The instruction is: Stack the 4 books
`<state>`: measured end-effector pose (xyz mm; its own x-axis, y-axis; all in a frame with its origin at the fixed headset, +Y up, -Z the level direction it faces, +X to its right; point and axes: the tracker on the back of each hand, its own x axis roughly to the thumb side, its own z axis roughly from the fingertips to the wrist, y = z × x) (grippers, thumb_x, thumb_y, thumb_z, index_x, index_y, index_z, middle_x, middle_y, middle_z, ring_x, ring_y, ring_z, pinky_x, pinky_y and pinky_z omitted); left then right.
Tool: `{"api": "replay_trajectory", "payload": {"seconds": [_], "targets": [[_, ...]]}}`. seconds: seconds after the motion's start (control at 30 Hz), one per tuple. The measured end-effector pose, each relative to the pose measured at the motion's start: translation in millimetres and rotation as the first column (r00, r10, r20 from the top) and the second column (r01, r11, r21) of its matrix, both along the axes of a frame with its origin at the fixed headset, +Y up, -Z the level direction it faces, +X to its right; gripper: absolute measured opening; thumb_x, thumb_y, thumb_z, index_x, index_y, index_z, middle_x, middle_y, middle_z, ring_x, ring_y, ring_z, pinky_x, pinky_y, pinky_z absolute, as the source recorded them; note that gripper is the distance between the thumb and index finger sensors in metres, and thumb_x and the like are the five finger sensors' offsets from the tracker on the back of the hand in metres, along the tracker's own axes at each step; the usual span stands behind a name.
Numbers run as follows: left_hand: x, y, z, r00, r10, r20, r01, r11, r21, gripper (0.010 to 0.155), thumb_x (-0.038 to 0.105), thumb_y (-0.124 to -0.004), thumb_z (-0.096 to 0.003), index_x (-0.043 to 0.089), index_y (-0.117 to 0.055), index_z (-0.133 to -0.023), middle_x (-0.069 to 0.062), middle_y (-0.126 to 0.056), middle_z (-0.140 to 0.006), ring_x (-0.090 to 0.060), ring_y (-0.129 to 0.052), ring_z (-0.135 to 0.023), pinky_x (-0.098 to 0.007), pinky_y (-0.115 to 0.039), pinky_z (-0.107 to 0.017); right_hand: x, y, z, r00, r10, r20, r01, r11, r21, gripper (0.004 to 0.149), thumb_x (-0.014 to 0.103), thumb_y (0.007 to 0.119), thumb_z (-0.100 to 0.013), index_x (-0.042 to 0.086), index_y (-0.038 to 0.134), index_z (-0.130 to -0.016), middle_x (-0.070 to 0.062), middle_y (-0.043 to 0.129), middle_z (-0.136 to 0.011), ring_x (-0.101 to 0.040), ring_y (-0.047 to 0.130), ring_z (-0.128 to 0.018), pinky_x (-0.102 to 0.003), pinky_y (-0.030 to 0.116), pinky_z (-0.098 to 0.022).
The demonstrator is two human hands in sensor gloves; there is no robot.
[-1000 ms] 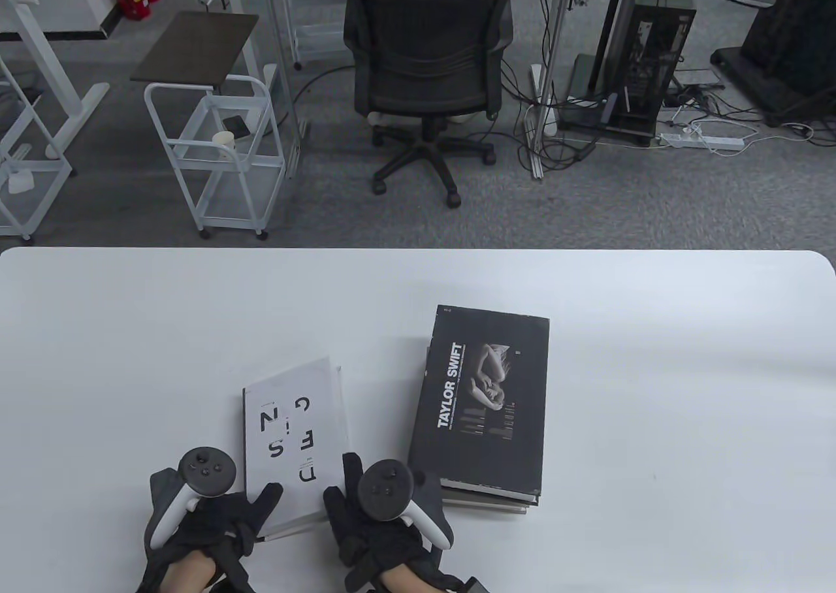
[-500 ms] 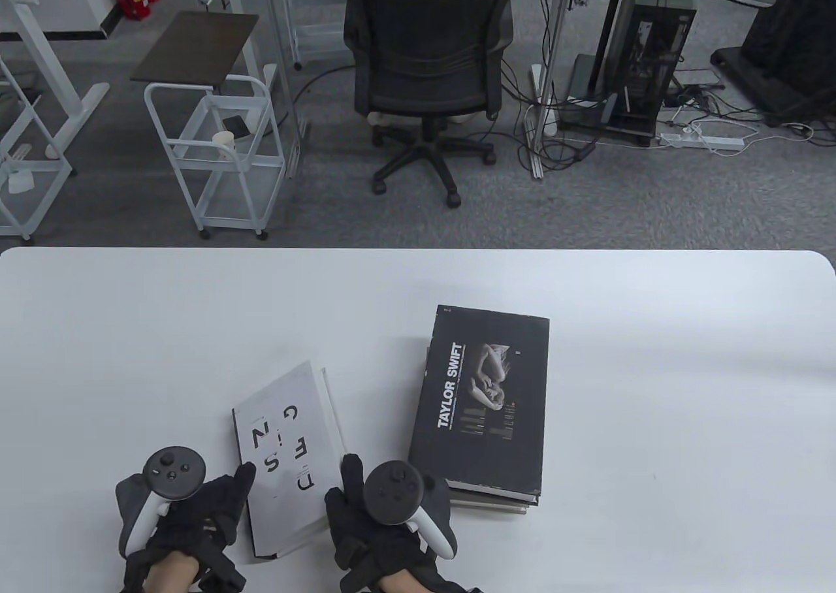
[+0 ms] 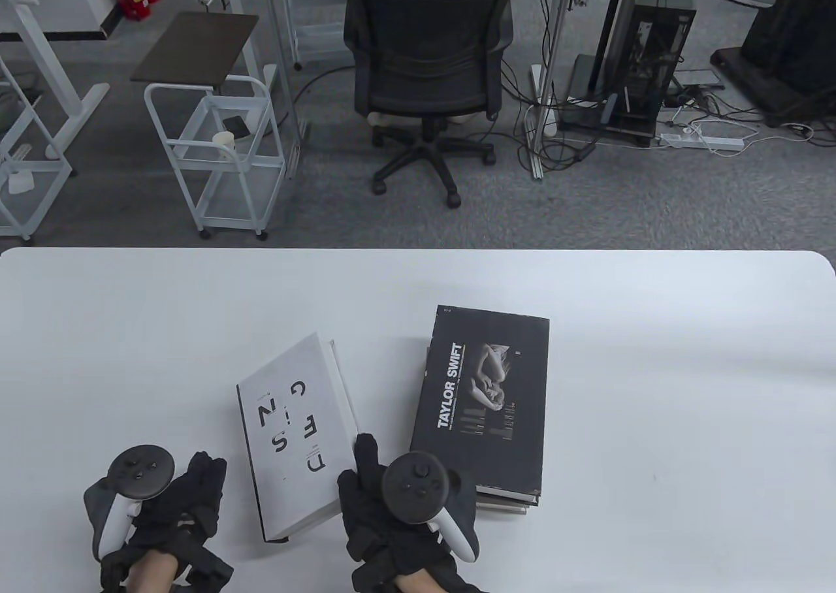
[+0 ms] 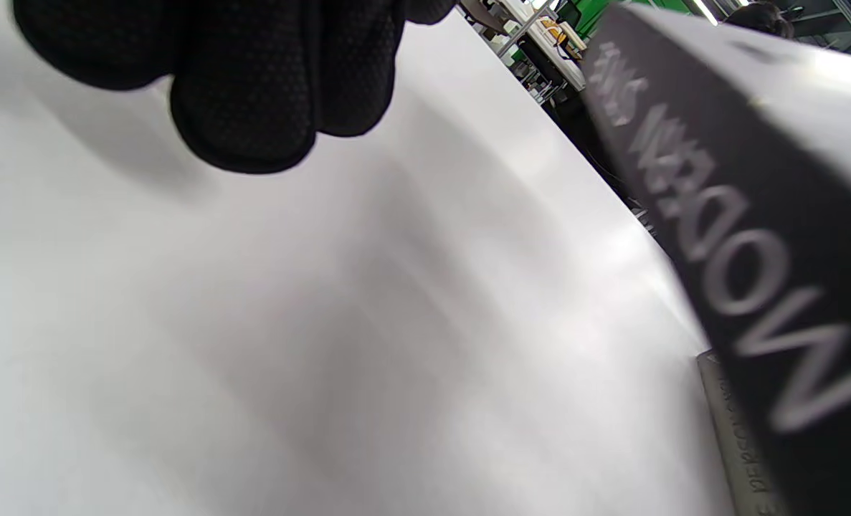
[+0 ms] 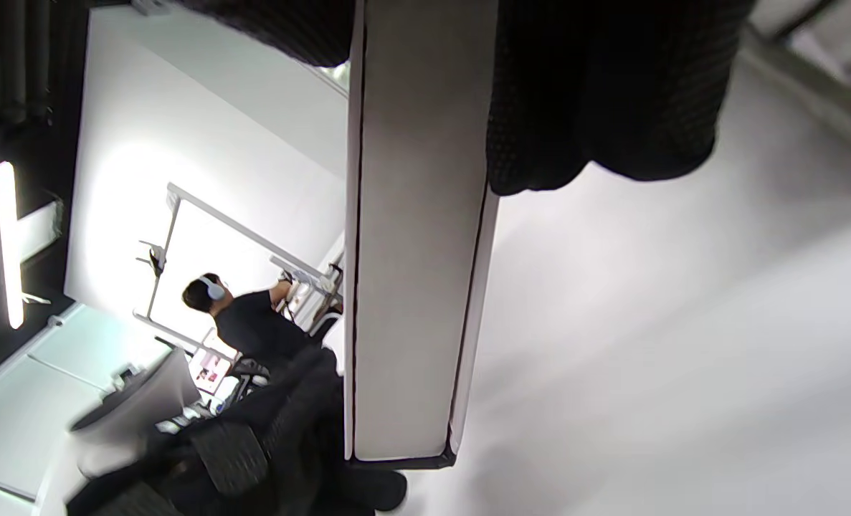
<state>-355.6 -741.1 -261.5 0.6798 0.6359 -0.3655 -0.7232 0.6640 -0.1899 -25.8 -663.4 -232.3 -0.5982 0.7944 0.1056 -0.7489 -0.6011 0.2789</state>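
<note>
A white book (image 3: 297, 433) with scattered black letters is raised off the table (image 3: 653, 371) at the front left, tilted. My right hand (image 3: 362, 465) grips its near right edge. In the right wrist view the page edge (image 5: 414, 251) runs between my gloved fingers (image 5: 597, 93). My left hand (image 3: 206, 475) is apart from the book on its left, holding nothing. In the left wrist view its fingers (image 4: 253, 86) hang over bare table and the book's black spine (image 4: 740, 236) is at the right. A black Taylor Swift book (image 3: 486, 400) tops a stack of books (image 3: 503, 503) just right of my right hand.
The table's far edge (image 3: 418, 251) borders a carpeted floor with an office chair (image 3: 424, 77) and a white cart (image 3: 215, 155). Bare table lies to the right of and behind the stack.
My left hand let go of the white book and drew back to the left. My right hand lifted the book and moved it up and to the right, toward the stack.
</note>
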Motion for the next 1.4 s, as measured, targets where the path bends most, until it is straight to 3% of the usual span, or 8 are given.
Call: {"api": "replay_trajectory", "payload": {"seconds": [0.2, 0.33, 0.57, 0.77, 0.97, 1.17, 1.4], "targets": [[-1.2, -3.8, -0.7, 1.000, -0.013, -0.004, 0.013, 1.000, -0.024, 0.078, 0.057, -0.054, -0.0494, 0.006, -0.042, -0.107, -0.021, -0.077, -0.089, -0.040, -0.095, -0.064, -0.059, -0.076, -0.048, 44.3, 32.3, -5.6, 0.990, -0.116, 0.074, 0.113, 0.993, 0.041, 0.062, 0.032, 0.054, -0.069, -0.004, 0.032, -0.114, -0.042, 0.064, -0.093, -0.041, 0.090, -0.061, -0.040, 0.088, -0.044], [1.5, -4.3, -0.4, 1.000, -0.018, 0.008, 0.018, 0.999, -0.028, 0.079, 0.058, -0.054, -0.0490, 0.006, -0.042, -0.107, -0.021, -0.077, -0.090, -0.040, -0.095, -0.065, -0.059, -0.076, -0.048, 86.9, 38.8, -7.7, 0.966, -0.212, 0.145, 0.208, 0.977, 0.043, 0.061, 0.032, 0.054, -0.069, -0.003, 0.033, -0.114, -0.042, 0.063, -0.094, -0.041, 0.090, -0.061, -0.040, 0.087, -0.045], [0.9, -10.2, -2.4, 1.000, -0.011, 0.010, 0.011, 0.998, -0.056, 0.079, 0.058, -0.055, -0.0487, 0.006, -0.042, -0.107, -0.022, -0.076, -0.090, -0.040, -0.095, -0.065, -0.060, -0.075, -0.049, 163.7, 18.2, -11.5, 0.897, -0.287, 0.335, 0.299, 0.954, 0.015, 0.060, 0.033, 0.055, -0.069, 0.002, 0.034, -0.116, -0.041, 0.062, -0.094, -0.041, 0.089, -0.062, -0.041, 0.087, -0.045], [0.2, -14.7, -3.2, 1.000, -0.015, 0.007, 0.015, 0.997, -0.080, 0.079, 0.058, -0.055, -0.0486, 0.006, -0.042, -0.107, -0.022, -0.076, -0.090, -0.041, -0.095, -0.065, -0.060, -0.075, -0.049, 187.8, -2.4, -8.3, 0.863, -0.291, 0.413, 0.327, 0.945, -0.019, 0.060, 0.032, 0.055, -0.069, 0.001, 0.033, -0.116, -0.042, 0.062, -0.094, -0.041, 0.089, -0.061, -0.041, 0.086, -0.045], [1.9, -15.5, -2.5, 1.000, -0.022, 0.018, 0.023, 0.996, -0.087, 0.079, 0.059, -0.055, -0.0486, 0.006, -0.042, -0.107, -0.022, -0.076, -0.090, -0.041, -0.095, -0.066, -0.060, -0.075, -0.049, 191.7, -6.9, -8.1, 0.876, -0.221, 0.428, 0.273, 0.960, -0.064, 0.062, 0.033, 0.054, -0.069, -0.001, 0.032, -0.115, -0.041, 0.063, -0.095, -0.040, 0.090, -0.060, -0.039, 0.086, -0.042], [4.8, -18.3, -3.3, 0.999, -0.033, 0.033, 0.036, 0.994, -0.103, 0.080, 0.059, -0.055, -0.0483, 0.006, -0.042, -0.107, -0.022, -0.076, -0.090, -0.040, -0.095, -0.065, -0.060, -0.075, -0.049, 192.2, 4.3, -8.8, 0.908, 0.095, 0.408, -0.048, 0.991, -0.125, 0.062, 0.041, 0.056, -0.070, 0.002, 0.043, -0.115, -0.034, 0.071, -0.093, -0.035, 0.092, -0.052, -0.033, 0.084, -0.035], [5.5, -18.5, -3.2, 0.999, -0.032, 0.037, 0.036, 0.994, -0.105, 0.080, 0.059, -0.055, -0.0484, 0.007, -0.038, -0.107, -0.022, -0.074, -0.092, -0.040, -0.094, -0.065, -0.060, -0.075, -0.049, 197.1, 9.3, -13.7, 0.892, 0.227, 0.391, -0.176, 0.971, -0.162, 0.064, 0.044, 0.063, -0.068, -0.001, 0.052, -0.112, -0.031, 0.077, -0.089, -0.034, 0.094, -0.049, -0.033, 0.084, -0.033]]}}
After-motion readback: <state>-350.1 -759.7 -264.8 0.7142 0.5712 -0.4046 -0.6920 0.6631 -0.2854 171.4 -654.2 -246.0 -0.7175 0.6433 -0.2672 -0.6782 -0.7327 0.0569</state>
